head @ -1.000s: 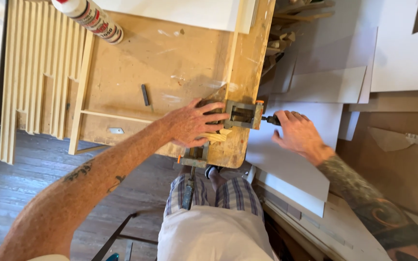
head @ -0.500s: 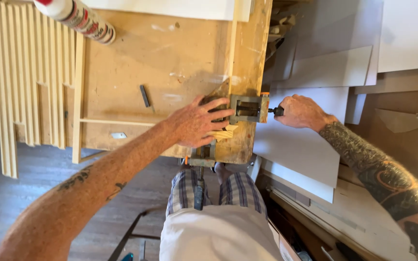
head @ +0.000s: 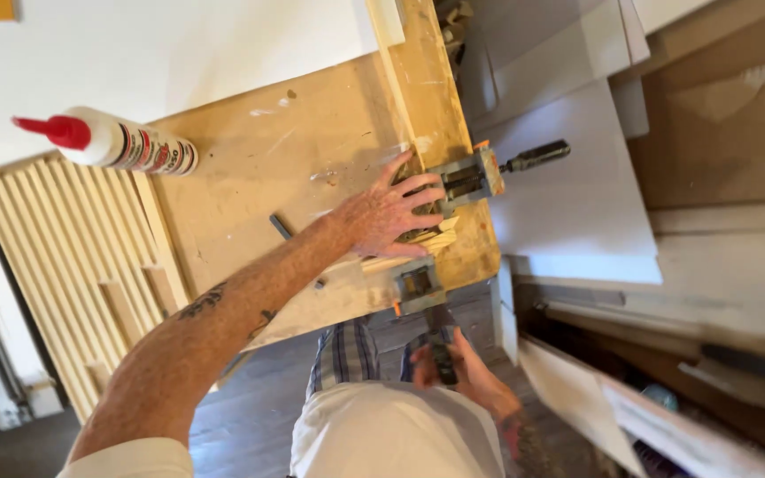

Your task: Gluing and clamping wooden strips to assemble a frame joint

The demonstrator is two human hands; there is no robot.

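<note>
The right hand (head: 455, 365) has left the side clamp's handle (head: 535, 157) and now curls its fingers around the near clamp's handle (head: 441, 354) (below the desk (head: 250, 177) edge), while the left hand (head: 389, 215) presses spread fingers on the wood strips (head: 427, 241) between both clamps.

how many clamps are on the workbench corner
2. One clamp sits on the bench's far edge by the left hand; the other clamp is on the near edge, its handle held by the right hand. More may be hidden.
</note>
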